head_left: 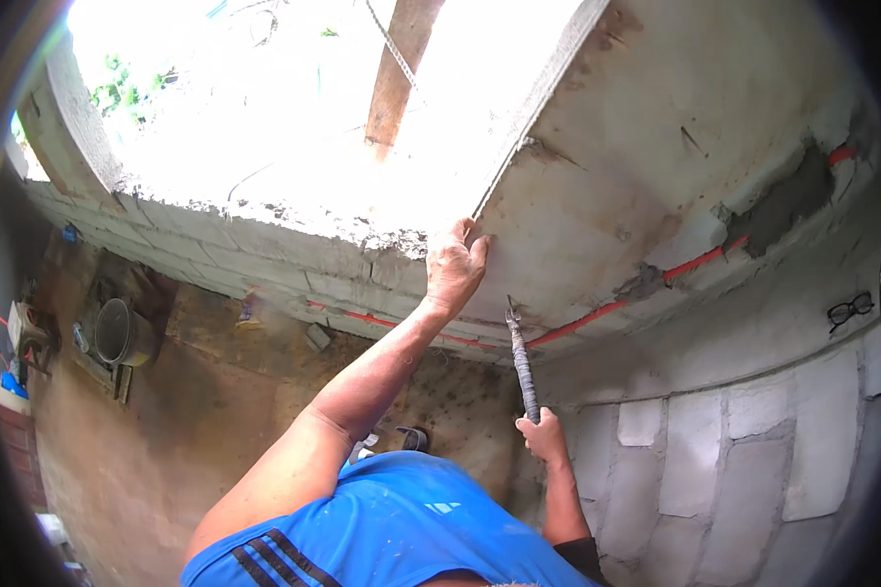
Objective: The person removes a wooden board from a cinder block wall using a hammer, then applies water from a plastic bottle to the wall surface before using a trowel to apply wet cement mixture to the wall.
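My left hand [455, 269] is pressed flat on the lower corner of a window opening in a grey block wall [656, 127], fingers spread on the plaster edge. My right hand [543, 435] is closed around the lower end of a long grey tool [521, 357] with a wrapped handle. The tool's pointed tip sits up against the wall, just below a red pipe [597, 315] that runs along a chased groove. My blue shirt [392, 528] fills the lower middle of the view.
Bright daylight floods the window opening [294, 98], with a wooden plank [399, 68] standing in it. Black glasses [850, 308] rest on a ledge at the right. A metal pot [117, 333] and clutter lie on the brown floor at the left. Fresh grey mortar patches [788, 201] mark the wall.
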A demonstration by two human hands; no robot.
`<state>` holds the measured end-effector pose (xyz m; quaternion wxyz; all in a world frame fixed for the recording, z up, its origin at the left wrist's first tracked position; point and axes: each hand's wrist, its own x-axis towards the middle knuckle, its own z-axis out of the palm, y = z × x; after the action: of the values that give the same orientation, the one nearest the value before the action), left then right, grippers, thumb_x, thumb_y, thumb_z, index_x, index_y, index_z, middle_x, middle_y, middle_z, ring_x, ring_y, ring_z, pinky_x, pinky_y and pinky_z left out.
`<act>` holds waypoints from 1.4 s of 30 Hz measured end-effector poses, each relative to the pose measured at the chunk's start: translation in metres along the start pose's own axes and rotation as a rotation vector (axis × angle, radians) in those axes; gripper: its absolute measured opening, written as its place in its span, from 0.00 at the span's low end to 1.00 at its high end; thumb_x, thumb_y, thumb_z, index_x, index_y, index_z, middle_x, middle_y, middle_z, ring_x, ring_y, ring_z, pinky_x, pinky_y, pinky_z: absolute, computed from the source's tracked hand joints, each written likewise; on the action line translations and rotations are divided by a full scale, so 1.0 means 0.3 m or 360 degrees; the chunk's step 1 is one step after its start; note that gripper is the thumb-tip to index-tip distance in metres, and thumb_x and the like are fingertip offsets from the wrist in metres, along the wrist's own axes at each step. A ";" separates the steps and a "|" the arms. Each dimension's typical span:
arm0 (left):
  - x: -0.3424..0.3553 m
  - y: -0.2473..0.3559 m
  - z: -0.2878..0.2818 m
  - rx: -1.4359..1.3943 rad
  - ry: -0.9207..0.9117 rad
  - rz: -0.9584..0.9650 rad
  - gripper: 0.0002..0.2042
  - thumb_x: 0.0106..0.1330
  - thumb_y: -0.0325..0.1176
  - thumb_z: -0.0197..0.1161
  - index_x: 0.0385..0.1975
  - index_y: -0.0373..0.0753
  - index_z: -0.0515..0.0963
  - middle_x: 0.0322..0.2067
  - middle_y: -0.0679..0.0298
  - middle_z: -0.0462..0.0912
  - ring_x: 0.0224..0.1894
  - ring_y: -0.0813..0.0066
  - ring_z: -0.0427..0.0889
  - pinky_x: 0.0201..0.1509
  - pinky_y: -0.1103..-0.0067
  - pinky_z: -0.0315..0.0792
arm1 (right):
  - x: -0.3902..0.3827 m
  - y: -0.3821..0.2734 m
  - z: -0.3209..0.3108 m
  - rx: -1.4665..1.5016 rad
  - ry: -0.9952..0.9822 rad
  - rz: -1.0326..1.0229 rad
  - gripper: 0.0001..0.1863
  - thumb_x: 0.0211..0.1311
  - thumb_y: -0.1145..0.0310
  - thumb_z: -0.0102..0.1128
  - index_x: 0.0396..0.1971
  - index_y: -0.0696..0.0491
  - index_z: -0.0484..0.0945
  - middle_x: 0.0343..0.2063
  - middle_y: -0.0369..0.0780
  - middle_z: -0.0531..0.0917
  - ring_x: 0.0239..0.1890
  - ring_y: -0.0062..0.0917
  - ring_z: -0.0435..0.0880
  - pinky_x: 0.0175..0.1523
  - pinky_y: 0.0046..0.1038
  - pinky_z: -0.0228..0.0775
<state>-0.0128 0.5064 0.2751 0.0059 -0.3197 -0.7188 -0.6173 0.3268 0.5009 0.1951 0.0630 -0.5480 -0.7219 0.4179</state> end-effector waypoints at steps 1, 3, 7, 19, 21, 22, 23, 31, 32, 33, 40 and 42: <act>0.004 -0.006 -0.002 -0.0111 -0.0001 -0.0081 0.18 0.62 0.38 0.66 0.48 0.34 0.77 0.45 0.51 0.82 0.45 0.57 0.82 0.51 0.66 0.74 | -0.010 -0.035 -0.005 0.0047 -0.0050 0.0078 0.10 0.54 0.65 0.62 0.27 0.55 0.72 0.15 0.34 0.74 0.13 0.19 0.74 0.19 0.27 0.66; 0.027 -0.017 -0.010 -0.0162 -0.0081 -0.0164 0.18 0.62 0.38 0.66 0.47 0.35 0.77 0.43 0.51 0.82 0.45 0.57 0.82 0.51 0.65 0.74 | -0.010 -0.047 -0.016 0.0047 -0.0061 0.0112 0.11 0.54 0.65 0.62 0.26 0.55 0.72 0.15 0.34 0.74 0.13 0.19 0.74 0.19 0.28 0.66; 0.044 -0.010 -0.002 -0.0067 -0.0089 -0.0115 0.16 0.62 0.39 0.66 0.43 0.34 0.78 0.34 0.52 0.84 0.39 0.54 0.83 0.47 0.65 0.75 | -0.035 -0.092 -0.040 0.0002 -0.0073 0.0166 0.11 0.54 0.64 0.63 0.26 0.54 0.72 0.15 0.33 0.74 0.13 0.18 0.74 0.19 0.27 0.66; 0.051 -0.028 -0.013 -0.0056 -0.0315 -0.0276 0.18 0.58 0.47 0.69 0.34 0.38 0.77 0.23 0.59 0.80 0.29 0.62 0.80 0.40 0.67 0.74 | 0.057 0.034 0.080 0.0120 -0.0307 0.0237 0.13 0.53 0.62 0.65 0.25 0.53 0.71 0.17 0.33 0.75 0.14 0.17 0.74 0.17 0.25 0.64; 0.056 -0.027 -0.009 -0.0066 -0.0328 -0.0280 0.18 0.57 0.47 0.69 0.34 0.38 0.78 0.24 0.59 0.81 0.29 0.62 0.81 0.40 0.67 0.74 | -0.015 0.082 0.089 0.0180 -0.0345 0.0241 0.12 0.53 0.62 0.65 0.26 0.53 0.72 0.18 0.33 0.75 0.14 0.17 0.74 0.17 0.25 0.64; 0.060 -0.026 -0.012 -0.0075 -0.0340 -0.0286 0.18 0.57 0.47 0.70 0.33 0.38 0.78 0.25 0.59 0.81 0.30 0.61 0.81 0.41 0.67 0.74 | -0.056 0.106 0.092 0.0239 -0.0385 0.0247 0.12 0.53 0.62 0.65 0.26 0.54 0.73 0.18 0.33 0.76 0.15 0.17 0.74 0.18 0.25 0.64; 0.062 -0.030 -0.013 -0.0076 -0.0324 -0.0294 0.18 0.57 0.47 0.70 0.33 0.38 0.78 0.25 0.59 0.81 0.30 0.61 0.81 0.41 0.67 0.74 | -0.115 0.123 0.086 0.0285 -0.0391 0.0287 0.12 0.54 0.63 0.65 0.27 0.54 0.74 0.18 0.34 0.76 0.15 0.17 0.74 0.18 0.24 0.65; 0.062 -0.076 0.000 -0.0176 -0.0360 -0.0230 0.18 0.58 0.47 0.70 0.33 0.39 0.77 0.20 0.66 0.74 0.24 0.76 0.70 0.33 0.74 0.70 | -0.454 -0.018 -0.087 0.0740 -0.0201 0.0044 0.14 0.60 0.60 0.68 0.30 0.56 0.78 0.18 0.34 0.77 0.17 0.15 0.74 0.23 0.23 0.67; 0.062 -0.088 0.004 -0.0202 -0.0354 -0.0228 0.18 0.59 0.48 0.70 0.33 0.39 0.77 0.20 0.67 0.74 0.24 0.77 0.70 0.32 0.74 0.70 | -0.436 -0.062 -0.130 0.0717 -0.0151 -0.0173 0.16 0.60 0.58 0.68 0.30 0.56 0.78 0.18 0.34 0.77 0.17 0.15 0.74 0.24 0.22 0.67; 0.058 -0.065 0.005 -0.0213 -0.0428 -0.0245 0.18 0.59 0.47 0.70 0.33 0.39 0.76 0.20 0.67 0.74 0.24 0.77 0.69 0.32 0.75 0.69 | -0.415 -0.091 -0.186 0.0644 -0.0025 -0.0140 0.16 0.61 0.58 0.67 0.32 0.57 0.78 0.19 0.36 0.78 0.19 0.18 0.76 0.26 0.25 0.69; 0.047 -0.096 -0.032 -0.0281 -0.0557 -0.0140 0.17 0.58 0.48 0.71 0.35 0.40 0.78 0.22 0.61 0.79 0.27 0.66 0.79 0.37 0.67 0.72 | -0.331 -0.634 -0.612 -0.0488 0.0810 -0.0451 0.21 0.60 0.60 0.64 0.42 0.63 0.76 0.25 0.47 0.81 0.30 0.33 0.82 0.39 0.36 0.74; 0.050 -0.116 0.020 -0.0357 -0.0637 -0.0175 0.17 0.56 0.46 0.72 0.33 0.40 0.78 0.24 0.59 0.80 0.28 0.62 0.80 0.37 0.66 0.72 | -0.358 -0.732 -0.766 -0.0704 0.0768 -0.0416 0.18 0.60 0.62 0.63 0.41 0.62 0.76 0.22 0.45 0.81 0.27 0.30 0.81 0.37 0.35 0.73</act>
<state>-0.0386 0.5171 0.2489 -0.2058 -0.3948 -0.6490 -0.6170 0.3327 0.5222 0.5299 0.1646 -0.5343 -0.8233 0.0982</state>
